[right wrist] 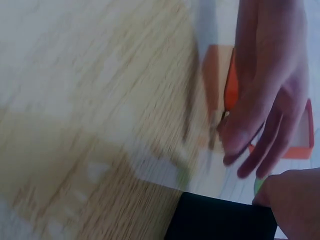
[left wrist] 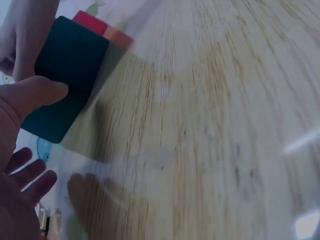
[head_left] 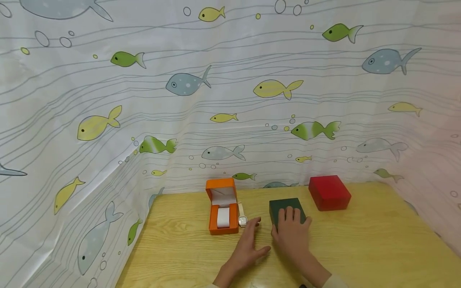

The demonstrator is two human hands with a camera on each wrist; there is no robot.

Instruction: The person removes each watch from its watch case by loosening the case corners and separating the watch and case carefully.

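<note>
A dark green box (head_left: pixel 286 205) stands on the table with its lid down. My right hand (head_left: pixel 293 232) lies over its near part, middle fingers across the top, thumb at the left side and little finger at the right, gripping it. In the right wrist view the thumb meets the edge of the dark box (right wrist: pixel 220 220). My left hand (head_left: pixel 248 246) hovers to the left of the box, thumb and fingers apart, holding nothing. Just beyond its fingertips lies a wristwatch (head_left: pixel 243 221) with a pale strap, beside an open orange watch box (head_left: pixel 213 220) with a white cushion (head_left: pixel 223 218).
A closed red box (head_left: pixel 329 192) stands at the back right, beyond the green one. The light wooden table (head_left: pixel 378 240) backs onto a white curtain (head_left: pixel 230 52) printed with fish, which also hangs along both sides.
</note>
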